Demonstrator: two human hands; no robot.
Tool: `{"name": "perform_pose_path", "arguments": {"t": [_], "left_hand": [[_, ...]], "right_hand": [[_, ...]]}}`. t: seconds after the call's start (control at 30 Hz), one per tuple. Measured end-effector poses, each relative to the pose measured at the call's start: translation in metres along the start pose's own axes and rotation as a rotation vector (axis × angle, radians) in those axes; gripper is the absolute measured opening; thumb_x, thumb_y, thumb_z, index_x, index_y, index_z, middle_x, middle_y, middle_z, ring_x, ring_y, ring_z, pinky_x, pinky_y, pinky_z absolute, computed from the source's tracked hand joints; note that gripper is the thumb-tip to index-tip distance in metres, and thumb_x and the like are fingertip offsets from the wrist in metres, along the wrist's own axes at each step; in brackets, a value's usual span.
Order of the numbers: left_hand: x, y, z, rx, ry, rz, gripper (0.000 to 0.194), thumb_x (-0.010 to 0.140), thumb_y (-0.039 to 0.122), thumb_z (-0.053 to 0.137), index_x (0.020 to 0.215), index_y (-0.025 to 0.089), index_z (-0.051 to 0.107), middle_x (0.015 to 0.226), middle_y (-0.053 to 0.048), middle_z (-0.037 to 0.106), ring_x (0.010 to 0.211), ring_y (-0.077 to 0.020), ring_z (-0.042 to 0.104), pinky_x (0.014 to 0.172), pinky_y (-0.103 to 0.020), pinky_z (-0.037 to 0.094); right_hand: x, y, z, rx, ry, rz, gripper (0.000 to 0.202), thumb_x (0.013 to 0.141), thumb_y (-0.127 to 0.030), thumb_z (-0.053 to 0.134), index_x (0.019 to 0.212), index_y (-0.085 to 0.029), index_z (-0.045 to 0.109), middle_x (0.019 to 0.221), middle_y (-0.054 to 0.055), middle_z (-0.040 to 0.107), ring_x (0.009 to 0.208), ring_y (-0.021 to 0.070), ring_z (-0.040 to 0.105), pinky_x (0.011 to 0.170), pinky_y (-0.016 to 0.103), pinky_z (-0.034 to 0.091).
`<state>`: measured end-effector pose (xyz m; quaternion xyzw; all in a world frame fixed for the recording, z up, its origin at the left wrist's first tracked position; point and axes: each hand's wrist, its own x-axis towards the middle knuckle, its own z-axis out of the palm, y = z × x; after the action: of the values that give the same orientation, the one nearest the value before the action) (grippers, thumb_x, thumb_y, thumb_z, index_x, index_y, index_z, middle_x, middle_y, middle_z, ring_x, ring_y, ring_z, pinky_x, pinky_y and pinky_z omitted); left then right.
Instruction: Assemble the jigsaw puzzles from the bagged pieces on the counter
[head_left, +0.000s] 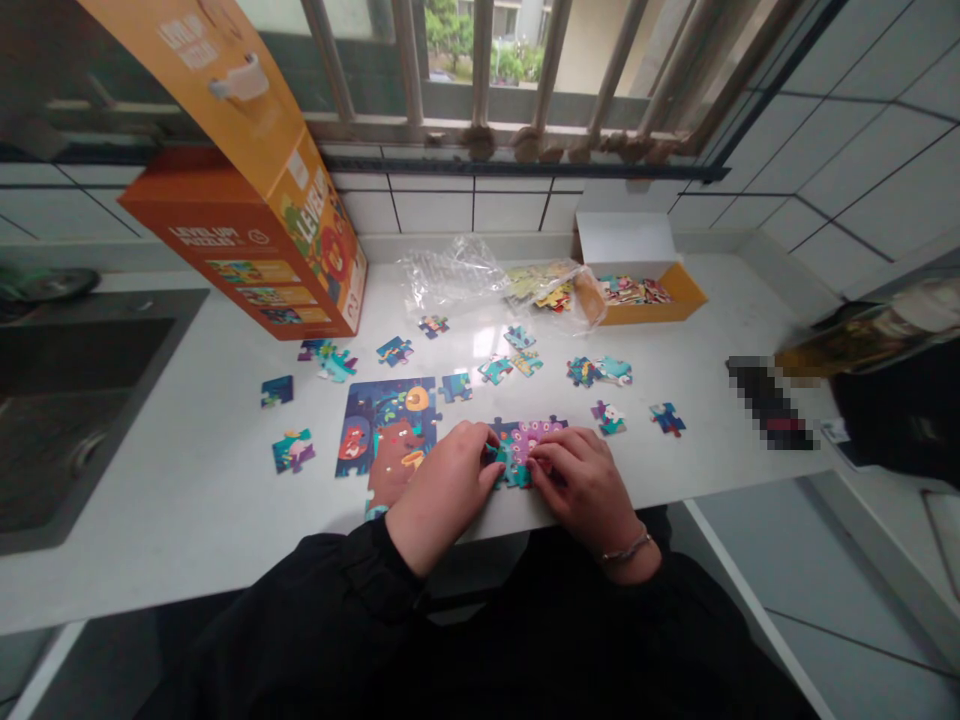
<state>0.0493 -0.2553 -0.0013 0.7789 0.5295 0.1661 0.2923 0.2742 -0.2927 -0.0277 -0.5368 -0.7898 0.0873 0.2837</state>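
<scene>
With fingertips of left hand (pixel 448 478) and right hand (pixel 588 478), pinching joined pieces (pixel 523 448) near front edge of counter (pixel 187 470), probably against sliding.

From way over here I lose part of the bear puzzle (pixel 394 440) behind the left hand (pixel 446 490), the right hand (pixel 589 485) half-covers the purple section (pixel 531 435), the box flap (pixel 217 65) escapes my top edge, pixels mask a dark object (pixel 772 405)
</scene>
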Motion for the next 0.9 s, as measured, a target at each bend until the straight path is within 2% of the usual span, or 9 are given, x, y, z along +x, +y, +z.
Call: {"name": "perform_pose_path", "arguments": {"t": [0.23,0.4,0.5,0.67,0.77,0.83,0.9], "left_hand": [[-0.003,0.002,-0.001,0.026,0.0,0.078,0.008,0.098,0.014,0.069,0.105,0.018,0.07,0.11,-0.007,0.066,0.098,-0.0225,0.069,0.09,-0.038,0.061],[-0.017,0.005,0.001,0.138,-0.034,0.29,0.007,0.101,0.017,0.07,0.107,0.017,0.073,0.119,-0.01,0.069,0.113,-0.0274,0.067,0.101,-0.044,0.059],[-0.027,0.007,0.005,0.256,-0.025,0.341,0.015,0.101,0.018,0.071,0.116,0.016,0.072,0.123,-0.012,0.072,0.114,-0.0302,0.068,0.101,-0.048,0.059],[-0.036,0.01,0.014,0.395,0.005,0.346,0.022,0.104,0.02,0.066,0.125,0.015,0.071,0.128,-0.014,0.074,0.115,-0.0305,0.07,0.099,-0.047,0.057],[-0.04,0.01,0.022,0.457,0.048,0.356,0.032,0.106,0.022,0.063,0.136,0.013,0.068,0.139,-0.017,0.072,0.121,-0.032,0.069,0.1,-0.048,0.055],[-0.044,0.009,0.028,0.472,0.084,0.362,0.04,0.107,0.024,0.062,0.145,0.011,0.063,0.147,-0.019,0.069,0.128,-0.0331,0.068,0.102,-0.048,0.053],[-0.049,0.009,0.034,0.462,0.113,0.361,0.045,0.108,0.028,0.06,0.151,0.012,0.06,0.152,-0.019,0.066,0.135,-0.0338,0.065,0.106,-0.049,0.051]], "right_hand": [[0.0,0.002,0.001,-0.023,-0.024,-0.071,0.014,0.102,-0.03,0.071,0.114,-0.029,0.079,0.117,0.007,0.076,0.113,0.0283,0.064,0.1,0.048,0.048],[-0.002,0.002,0.0,-0.032,-0.043,-0.115,0.015,0.102,-0.031,0.072,0.114,-0.033,0.081,0.12,0.006,0.076,0.112,0.028,0.063,0.1,0.048,0.048],[-0.003,0.003,0.0,-0.05,-0.051,-0.134,0.016,0.103,-0.03,0.071,0.115,-0.034,0.081,0.12,0.005,0.077,0.11,0.028,0.063,0.101,0.049,0.048],[-0.002,0.003,0.001,-0.062,-0.07,-0.137,0.018,0.103,-0.03,0.07,0.116,-0.034,0.081,0.12,0.005,0.077,0.11,0.0282,0.063,0.101,0.05,0.048],[-0.002,0.0,0.001,-0.036,-0.059,-0.149,0.017,0.103,-0.029,0.069,0.116,-0.032,0.08,0.119,0.006,0.077,0.109,0.028,0.064,0.101,0.049,0.049],[-0.003,0.001,0.0,-0.01,-0.025,-0.134,0.018,0.104,-0.027,0.067,0.117,-0.03,0.078,0.118,0.007,0.077,0.11,0.0279,0.065,0.102,0.048,0.05],[-0.006,0.006,-0.002,-0.008,0.064,-0.063,0.018,0.105,-0.025,0.064,0.117,-0.027,0.076,0.114,0.008,0.077,0.11,0.028,0.066,0.102,0.047,0.051]]}}
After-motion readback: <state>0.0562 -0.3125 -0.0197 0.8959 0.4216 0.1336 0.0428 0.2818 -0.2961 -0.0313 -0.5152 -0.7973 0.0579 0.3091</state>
